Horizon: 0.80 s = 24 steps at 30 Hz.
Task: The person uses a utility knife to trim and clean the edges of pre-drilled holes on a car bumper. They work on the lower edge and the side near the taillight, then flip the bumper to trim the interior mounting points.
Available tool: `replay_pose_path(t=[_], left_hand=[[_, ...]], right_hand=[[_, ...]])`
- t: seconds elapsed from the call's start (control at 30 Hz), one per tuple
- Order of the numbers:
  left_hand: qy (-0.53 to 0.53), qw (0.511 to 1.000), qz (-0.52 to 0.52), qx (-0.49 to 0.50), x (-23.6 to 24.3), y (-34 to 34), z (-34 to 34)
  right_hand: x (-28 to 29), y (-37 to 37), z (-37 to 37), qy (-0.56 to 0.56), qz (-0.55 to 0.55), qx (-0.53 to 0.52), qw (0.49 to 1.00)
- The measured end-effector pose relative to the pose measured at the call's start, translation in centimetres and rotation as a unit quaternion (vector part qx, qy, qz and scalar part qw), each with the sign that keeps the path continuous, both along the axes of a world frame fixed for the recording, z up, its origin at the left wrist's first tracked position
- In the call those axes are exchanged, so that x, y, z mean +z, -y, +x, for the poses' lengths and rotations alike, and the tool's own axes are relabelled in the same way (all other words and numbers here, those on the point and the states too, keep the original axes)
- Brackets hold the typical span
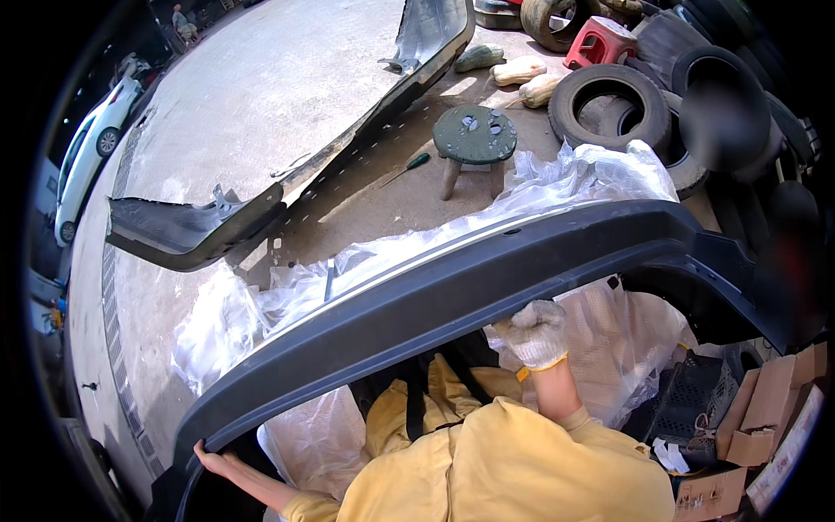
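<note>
A long dark grey car bumper (417, 291) arches across in front of me, one end low at the left, the other at the far right. My left hand (217, 461), bare, grips its near edge close to the left end. My right hand (537, 332) wears a white knitted glove with a yellow cuff. It is closed in a fist against the bumper's near edge, right of the middle; what its fingers hold, if anything, is hidden. Crumpled clear plastic wrap (222, 326) lies behind and under the bumper, with more bubble wrap (622, 335) near my right forearm.
A second, worn bumper (196, 228) lies on the concrete beyond. A green-topped stool (474, 135) and a green-handled screwdriver (419, 160) are near it. Tyres (570, 103), a red stool (600, 43) and gourds (520, 70) fill the far right. Cardboard boxes (765, 418) stand at right.
</note>
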<state>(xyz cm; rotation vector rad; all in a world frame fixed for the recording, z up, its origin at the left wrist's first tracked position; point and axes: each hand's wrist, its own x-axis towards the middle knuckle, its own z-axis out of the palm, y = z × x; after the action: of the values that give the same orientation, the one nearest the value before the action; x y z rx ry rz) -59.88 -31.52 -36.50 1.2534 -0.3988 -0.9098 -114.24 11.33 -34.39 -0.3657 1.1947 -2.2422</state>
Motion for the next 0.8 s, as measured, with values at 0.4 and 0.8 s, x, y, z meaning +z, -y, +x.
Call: replay_pose_path(t=[0.4,0.8], left_hand=[[0.032,0.995,0.08,-0.045,-7.5,13.6,-8.0],[0.07,0.984,0.119,-0.114,-13.1,23.1,-13.6]], right_hand=[[-4.1,14.1,-7.7,0.296,-0.198,0.015,0.934],[-12.1,22.4,-16.0,0.281,-0.191,-0.032,0.94]])
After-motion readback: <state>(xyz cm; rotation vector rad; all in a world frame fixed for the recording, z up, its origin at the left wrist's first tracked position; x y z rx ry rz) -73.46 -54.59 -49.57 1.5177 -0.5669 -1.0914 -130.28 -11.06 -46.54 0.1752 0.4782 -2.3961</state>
